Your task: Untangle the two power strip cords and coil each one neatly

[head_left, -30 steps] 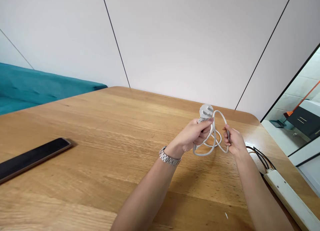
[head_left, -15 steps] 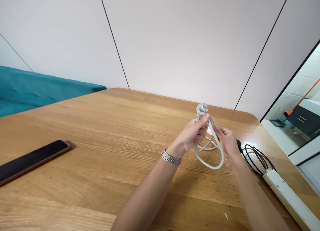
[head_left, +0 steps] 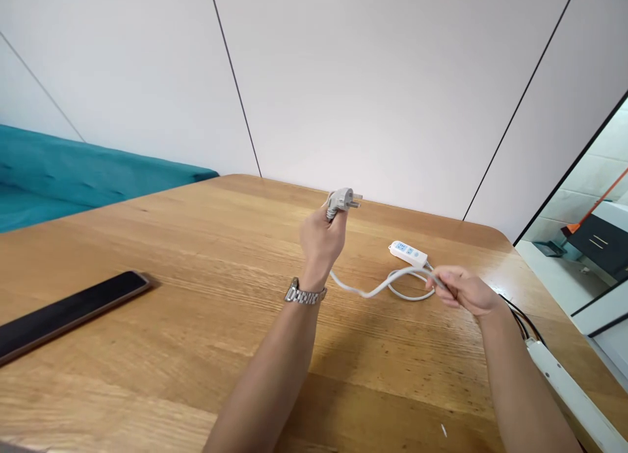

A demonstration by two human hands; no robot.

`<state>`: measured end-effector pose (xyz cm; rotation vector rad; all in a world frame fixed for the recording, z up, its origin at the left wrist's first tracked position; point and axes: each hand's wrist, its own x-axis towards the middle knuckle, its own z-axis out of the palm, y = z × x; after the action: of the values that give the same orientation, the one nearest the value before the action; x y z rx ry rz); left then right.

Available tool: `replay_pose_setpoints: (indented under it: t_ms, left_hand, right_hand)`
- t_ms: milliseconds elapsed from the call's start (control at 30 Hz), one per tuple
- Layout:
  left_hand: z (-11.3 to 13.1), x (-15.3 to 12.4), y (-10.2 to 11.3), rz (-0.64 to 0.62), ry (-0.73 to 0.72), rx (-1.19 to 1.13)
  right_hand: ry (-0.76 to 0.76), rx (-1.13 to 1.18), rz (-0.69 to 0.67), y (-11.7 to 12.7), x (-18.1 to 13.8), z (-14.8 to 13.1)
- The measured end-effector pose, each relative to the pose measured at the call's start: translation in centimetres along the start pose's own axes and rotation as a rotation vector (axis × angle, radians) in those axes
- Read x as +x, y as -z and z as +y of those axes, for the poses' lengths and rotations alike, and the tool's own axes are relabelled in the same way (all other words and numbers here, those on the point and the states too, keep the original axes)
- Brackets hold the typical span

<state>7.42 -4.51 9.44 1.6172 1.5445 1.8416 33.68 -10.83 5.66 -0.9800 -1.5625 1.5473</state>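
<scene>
My left hand [head_left: 322, 238], with a metal watch on its wrist, is closed around the plug end of a power cord. The white plug [head_left: 342, 201] sticks out above the fist, its prongs pointing right. From below that hand the white cord [head_left: 366, 294] runs in a loose wave to my right hand [head_left: 464, 289], whose fingers pinch it. Behind the cord a small white power strip [head_left: 408, 252] with blue-marked sockets lies on the table, a loop of the cord beside it. What the left fingers grip is partly hidden by the back of the hand.
On the wooden table [head_left: 196, 257] a dark phone-like slab [head_left: 73, 312] lies at the left. A longer white power strip [head_left: 572, 387] with black cables [head_left: 527, 322] lies at the right edge. A teal sofa [head_left: 98, 172] and a pale wall stand behind.
My hands have moved apart, the left one to the left and the right one slightly right and down. The cord's gathered loop has opened out between them, and the small power strip shows plainly.
</scene>
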Motion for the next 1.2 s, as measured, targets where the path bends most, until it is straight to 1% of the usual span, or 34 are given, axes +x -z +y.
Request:
replay_pose_setpoints:
  t_ms: [33,100,167,200,267,300,367,400,433,467,500,567,600,633,667,733,800,833,867,900,967,1033,1100,1133,1167,1200]
  left_hand:
    - [-0.6,0.4,0.1,0.024,-0.04,0.112]
    - [-1.4,1.2,0.5,0.0,-0.128,0.29]
    - [-1.6,2.3,1.0,-0.046,-0.223,0.429]
    - [-1.4,3.1,1.5,-0.053,-0.261,0.48]
    - [-0.6,4.8,2.9,-0.026,-0.317,0.523]
    - [-0.1,5.7,3.8,-0.005,-0.343,0.504]
    - [1.3,7.0,6.0,0.044,-0.385,0.387]
    - [1.9,7.4,7.2,0.065,-0.379,0.298]
    - [2.6,7.4,8.5,0.06,-0.334,0.191]
    - [3.1,7.2,9.8,0.014,-0.246,0.073]
    - [3.5,6.6,10.9,-0.083,-0.123,-0.05]
    - [3.6,4.6,12.6,-0.354,0.16,-0.254]
    - [3.4,3.3,13.1,-0.49,0.291,-0.321]
    - [3.0,1.8,13.3,-0.597,0.405,-0.358]
    - [2.5,0.2,13.0,-0.674,0.495,-0.378]
    - [1.2,-2.8,11.5,-0.797,0.632,-0.427]
    - [0.2,-5.2,8.9,-0.787,0.69,-0.511]
    - [-0.1,-6.0,7.2,-0.767,0.709,-0.57]
    - [-0.2,-6.6,5.6,-0.72,0.72,-0.634]
    - [-0.2,-7.0,3.9,-0.679,0.735,-0.692]
    - [0.2,-7.1,1.0,-0.62,0.757,-0.777]
    - [0.7,-6.7,-1.0,-0.546,0.762,-0.805]
    - [0.6,-6.2,-2.0,-0.477,0.739,-0.801]
    - [0.4,-6.0,-2.1,-0.48,0.735,-0.793]
    - [0.0,-5.8,-2.0,-0.524,0.75,-0.774]
    - [-0.5,-5.6,-1.7,-0.593,0.783,-0.741]
  right_hand:
    - [-0.034,-0.065,-0.091,-0.2,-0.1,-0.1]
    - [-0.095,-0.192,-0.227,-1.1,0.0,0.0]
    - [-0.134,-0.303,-0.291,-2.5,0.7,0.3]
    - [-0.151,-0.345,-0.296,-3.2,1.2,0.6]
    - [-0.168,-0.426,-0.252,-4.5,2.2,1.4]
    - [-0.162,-0.477,-0.203,-5.0,2.6,1.8]
    - [-0.119,-0.607,-0.049,-5.7,3.4,2.7]
    - [-0.094,-0.677,0.049,-5.8,3.7,3.0]
    - [-0.075,-0.741,0.156,-5.8,4.0,3.4]
    - [-0.067,-0.793,0.269,-5.7,4.3,3.7]
    - [-0.069,-0.829,0.376,-5.5,4.6,3.9]
    - [-0.077,-0.83,0.56,-4.8,5.1,4.4]
    - [-0.072,-0.787,0.63,-4.5,5.3,4.6]
    - [-0.058,-0.711,0.69,-4.2,5.6,4.8]
    - [-0.033,-0.608,0.738,-4.0,5.7,4.9]
    - [0.037,-0.38,0.805,-4.2,5.8,4.8]
    - [0.124,-0.208,0.825,-5.0,5.6,4.3]
    - [0.175,-0.171,0.818,-5.7,5.4,3.8]
    - [0.228,-0.173,0.801,-6.5,5.1,3.4]
    - [0.288,-0.214,0.782,-7.4,4.7,3.0]
    - [0.433,-0.388,0.751,-9.2,4.1,2.3]
    - [0.606,-0.607,0.709,-10.6,3.6,2.1]
    - [0.761,-0.788,0.648,-11.5,3.3,2.2]
    - [0.813,-0.853,0.613,-11.7,3.3,2.4]
    - [0.846,-0.906,0.577,-11.8,3.2,2.6]
    - [0.866,-0.952,0.547,-11.8,3.3,2.8]
